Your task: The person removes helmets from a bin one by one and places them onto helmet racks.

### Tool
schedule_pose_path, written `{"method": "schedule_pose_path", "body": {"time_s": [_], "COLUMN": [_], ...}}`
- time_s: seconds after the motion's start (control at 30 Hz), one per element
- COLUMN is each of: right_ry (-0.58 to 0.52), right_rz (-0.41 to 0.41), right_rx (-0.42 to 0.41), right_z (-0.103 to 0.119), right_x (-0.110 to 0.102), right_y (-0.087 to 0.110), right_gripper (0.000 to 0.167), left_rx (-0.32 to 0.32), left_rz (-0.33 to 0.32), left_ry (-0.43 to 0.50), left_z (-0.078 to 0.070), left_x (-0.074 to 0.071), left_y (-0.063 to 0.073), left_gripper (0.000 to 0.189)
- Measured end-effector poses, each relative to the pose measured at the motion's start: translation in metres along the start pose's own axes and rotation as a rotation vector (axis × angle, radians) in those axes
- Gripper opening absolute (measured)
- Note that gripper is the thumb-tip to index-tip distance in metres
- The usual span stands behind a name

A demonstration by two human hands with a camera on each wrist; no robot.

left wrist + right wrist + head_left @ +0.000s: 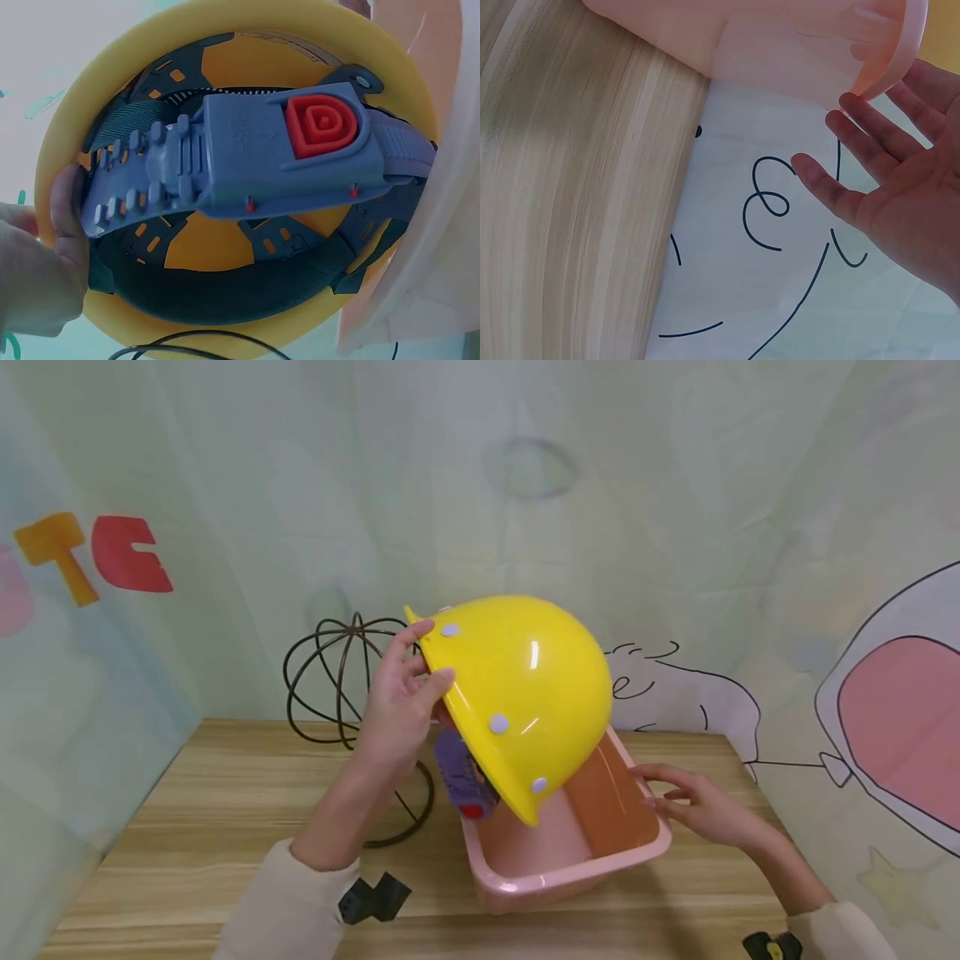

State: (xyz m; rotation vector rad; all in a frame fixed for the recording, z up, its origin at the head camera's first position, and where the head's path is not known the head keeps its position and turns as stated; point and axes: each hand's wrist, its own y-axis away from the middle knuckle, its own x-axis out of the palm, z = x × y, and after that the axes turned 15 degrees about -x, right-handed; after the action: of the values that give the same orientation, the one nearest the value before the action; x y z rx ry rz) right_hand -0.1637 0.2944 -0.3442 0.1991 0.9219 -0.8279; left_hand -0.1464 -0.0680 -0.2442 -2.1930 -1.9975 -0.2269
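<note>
A yellow hard hat (525, 685) is held tilted over a pink plastic tub (570, 881), its dome facing right. My left hand (401, 697) grips the hat's brim, thumb on the outer side in the head view. In the left wrist view the hat's inside shows a grey adjustment strap (247, 150) with a red button (322, 126) and a dark headband (217, 289). My right hand (705, 806) is at the tub's right rim, fingers fairly straight. The right wrist view shows its fingertips (851, 105) right at the rim.
Behind my left forearm stands a dark wire rack (341, 681) with a round base ring (397, 843). All of it stands on a wood-grain table (247, 793). A printed cloth backdrop (262, 485) rises behind and along both sides.
</note>
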Motion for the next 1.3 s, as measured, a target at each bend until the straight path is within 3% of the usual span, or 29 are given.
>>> {"method": "schedule_pose_path", "body": {"time_s": [0.2, 0.37, 0.9, 1.13, 1.3], "right_ry": [0.025, 0.019, 0.016, 0.038, 0.041], "right_rz": [-0.009, -0.007, 0.004, 0.0, 0.004], "right_rx": [-0.028, -0.003, -0.004, -0.013, -0.01], "right_z": [-0.001, -0.003, -0.004, -0.006, -0.006], "right_x": [0.001, 0.002, 0.002, 0.003, 0.002], "right_y": [0.0, -0.001, -0.001, 0.0, 0.0], "right_gripper": [0.039, 0.04, 0.039, 0.039, 0.04], "left_rx": [0.036, 0.067, 0.124, 0.121, 0.156], "left_rz": [-0.017, -0.023, -0.112, -0.137, -0.132], "left_ry": [0.016, 0.04, 0.077, 0.143, 0.211], "left_z": [-0.004, -0.005, -0.018, -0.02, -0.019], "left_x": [-0.008, -0.011, -0.027, -0.032, -0.037], "left_y": [-0.001, -0.002, -0.001, -0.001, -0.001], "left_gripper": [0.051, 0.05, 0.048, 0.046, 0.045]}}
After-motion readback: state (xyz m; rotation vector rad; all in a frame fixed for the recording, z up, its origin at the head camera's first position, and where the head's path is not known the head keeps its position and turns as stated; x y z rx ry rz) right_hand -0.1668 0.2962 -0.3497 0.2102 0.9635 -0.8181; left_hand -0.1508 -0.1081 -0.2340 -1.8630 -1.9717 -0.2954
